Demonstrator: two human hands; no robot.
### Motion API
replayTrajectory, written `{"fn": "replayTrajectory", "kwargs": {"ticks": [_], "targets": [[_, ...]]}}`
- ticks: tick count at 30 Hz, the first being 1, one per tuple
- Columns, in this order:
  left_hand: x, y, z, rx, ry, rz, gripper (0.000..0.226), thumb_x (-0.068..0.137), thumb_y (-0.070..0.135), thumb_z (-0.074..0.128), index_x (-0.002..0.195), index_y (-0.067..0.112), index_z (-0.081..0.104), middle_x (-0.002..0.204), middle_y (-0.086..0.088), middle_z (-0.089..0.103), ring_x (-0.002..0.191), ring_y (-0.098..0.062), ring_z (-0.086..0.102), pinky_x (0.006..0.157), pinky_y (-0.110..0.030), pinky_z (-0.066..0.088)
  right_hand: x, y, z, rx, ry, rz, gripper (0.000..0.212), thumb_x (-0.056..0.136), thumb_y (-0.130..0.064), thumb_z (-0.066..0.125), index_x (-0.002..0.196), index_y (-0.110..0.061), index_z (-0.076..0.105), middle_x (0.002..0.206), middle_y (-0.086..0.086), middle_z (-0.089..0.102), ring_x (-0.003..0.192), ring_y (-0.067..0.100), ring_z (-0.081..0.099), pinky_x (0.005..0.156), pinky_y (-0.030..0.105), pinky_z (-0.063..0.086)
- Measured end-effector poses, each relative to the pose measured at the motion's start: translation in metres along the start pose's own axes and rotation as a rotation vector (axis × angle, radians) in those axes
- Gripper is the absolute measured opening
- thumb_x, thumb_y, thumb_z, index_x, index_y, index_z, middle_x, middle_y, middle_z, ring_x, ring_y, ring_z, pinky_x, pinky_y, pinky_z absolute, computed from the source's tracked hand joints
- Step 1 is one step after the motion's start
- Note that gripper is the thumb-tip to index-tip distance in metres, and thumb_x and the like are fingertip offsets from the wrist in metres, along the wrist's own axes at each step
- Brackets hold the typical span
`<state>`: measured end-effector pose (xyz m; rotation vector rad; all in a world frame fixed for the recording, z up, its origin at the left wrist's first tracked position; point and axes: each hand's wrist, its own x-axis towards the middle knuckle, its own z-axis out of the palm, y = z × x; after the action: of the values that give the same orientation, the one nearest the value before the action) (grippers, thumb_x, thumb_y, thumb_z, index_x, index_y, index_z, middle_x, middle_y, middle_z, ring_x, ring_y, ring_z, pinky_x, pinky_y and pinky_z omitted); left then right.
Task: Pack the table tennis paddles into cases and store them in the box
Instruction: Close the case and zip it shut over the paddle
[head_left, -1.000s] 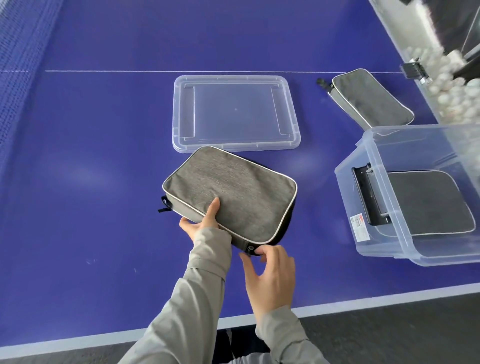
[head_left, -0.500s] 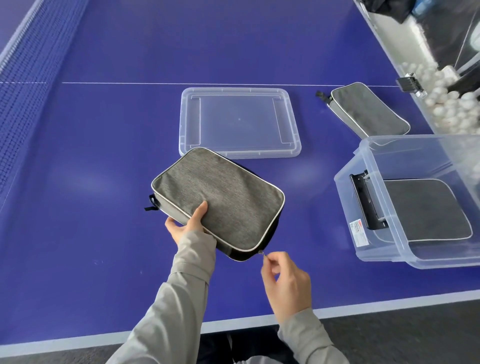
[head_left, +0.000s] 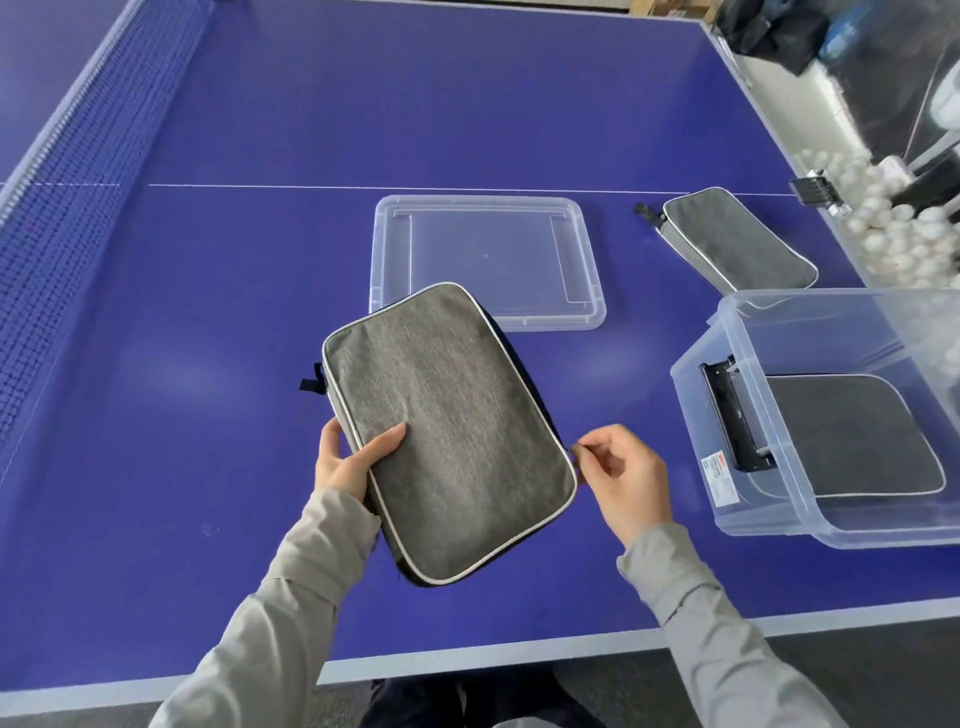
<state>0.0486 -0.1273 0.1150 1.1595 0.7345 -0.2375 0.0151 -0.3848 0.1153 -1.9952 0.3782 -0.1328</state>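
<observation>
Above the blue worktop (head_left: 208, 364), the left hand (head_left: 347, 460) clasps the grey case (head_left: 447, 431); the right hand (head_left: 626, 475) pinches its zipper pull (head_left: 575, 451).

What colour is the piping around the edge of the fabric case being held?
Light silver-grey piping on the heathered dark grey fabric case, clearest in the head view.

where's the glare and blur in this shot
Head view: soft pale glare patches on the blue table beside the grey case; the white balls at far right are washed out and blurred; wide-angle bending curves the net and table edges; both hands look sharp.
</observation>
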Motion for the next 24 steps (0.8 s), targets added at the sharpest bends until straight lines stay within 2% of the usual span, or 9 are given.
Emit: {"fn": "replayTrajectory", "kwargs": {"ticks": [2, 6, 11, 15, 18, 20, 22, 24], "targets": [[0.001, 0.008, -0.006, 0.049, -0.073, 0.023, 0.055, 0.06, 0.012, 0.082, 0.105, 0.03, 0.055, 0.083, -0.005, 0.071, 0.062, -0.021, 0.07, 0.051, -0.033, 0.055, 0.008, -0.008, 0.0, 0.055, -0.101, 0.001, 0.028, 0.081, 0.007, 0.063, 0.071, -0.019, 0.06, 0.062, -0.001, 0.064, 0.05, 0.009, 0.06, 0.054, 0.013, 0.048], [0.003, 0.023, -0.013, 0.149, -0.219, 0.042, 0.066, 0.052, 0.015, 0.082, 0.11, 0.03, 0.054, 0.078, -0.002, 0.074, 0.067, -0.026, 0.071, 0.054, -0.035, 0.056, 0.024, -0.026, 0.003, 0.083, -0.22, -0.012, 0.025, 0.08, 0.008, 0.06, 0.072, -0.016, 0.061, 0.062, -0.002, 0.062, 0.05, 0.006, 0.058, 0.054, 0.011, 0.046], [0.005, 0.036, -0.021, 0.361, -0.381, 0.096, 0.08, 0.039, 0.023, 0.086, 0.112, 0.029, 0.053, 0.082, -0.004, 0.074, 0.071, -0.028, 0.071, 0.058, -0.036, 0.057, 0.049, -0.049, 0.005, 0.14, -0.177, -0.03, 0.027, 0.08, 0.009, 0.06, 0.071, -0.016, 0.058, 0.064, 0.001, 0.06, 0.049, 0.003, 0.056, 0.054, 0.012, 0.047], [0.004, 0.048, -0.032, 0.553, -0.491, 0.147, 0.075, 0.04, 0.021, 0.087, 0.105, 0.035, 0.054, 0.079, -0.008, 0.074, 0.071, -0.027, 0.071, 0.062, -0.038, 0.058, 0.067, -0.06, -0.003, 0.128, -0.166, -0.031, 0.026, 0.081, 0.008, 0.06, 0.071, -0.016, 0.059, 0.063, -0.001, 0.062, 0.051, 0.006, 0.058, 0.058, 0.018, 0.053], [0.003, 0.059, -0.036, 0.672, -0.526, 0.194, 0.077, 0.041, 0.021, 0.087, 0.107, 0.033, 0.051, 0.083, -0.016, 0.072, 0.074, -0.031, 0.069, 0.069, -0.043, 0.059, 0.069, -0.069, 0.0, -0.008, -0.24, -0.083, 0.028, 0.079, 0.007, 0.061, 0.069, -0.02, 0.059, 0.063, -0.004, 0.061, 0.055, 0.011, 0.056, 0.061, 0.02, 0.049], [0.003, 0.066, -0.037, 0.766, -0.539, 0.238, 0.078, 0.044, 0.018, 0.087, 0.11, 0.032, 0.048, 0.088, -0.02, 0.07, 0.076, -0.033, 0.069, 0.073, -0.045, 0.058, 0.067, -0.079, 0.008, -0.092, -0.259, -0.141, 0.029, 0.077, 0.004, 0.062, 0.068, -0.023, 0.058, 0.063, -0.007, 0.061, 0.057, 0.008, 0.054, 0.062, 0.017, 0.047], [0.002, 0.071, -0.037, 0.897, -0.526, 0.29, 0.082, 0.046, 0.021, 0.086, 0.116, 0.031, 0.045, 0.091, -0.017, 0.069, 0.079, -0.032, 0.069, 0.078, -0.045, 0.057, 0.065, -0.091, 0.017, -0.145, -0.283, -0.216, 0.029, 0.076, 0.003, 0.063, 0.068, -0.024, 0.057, 0.062, -0.009, 0.059, 0.054, 0.001, 0.052, 0.06, 0.008, 0.042], [0.002, 0.075, -0.036, 1.035, -0.517, 0.332, 0.085, 0.048, 0.027, 0.086, 0.121, 0.032, 0.043, 0.093, -0.013, 0.07, 0.083, -0.031, 0.068, 0.082, -0.042, 0.055, 0.062, -0.104, 0.026, -0.158, -0.309, -0.287, 0.025, 0.075, 0.004, 0.063, 0.069, -0.02, 0.057, 0.062, -0.008, 0.058, 0.054, 0.0, 0.051, 0.06, 0.007, 0.04]]}}
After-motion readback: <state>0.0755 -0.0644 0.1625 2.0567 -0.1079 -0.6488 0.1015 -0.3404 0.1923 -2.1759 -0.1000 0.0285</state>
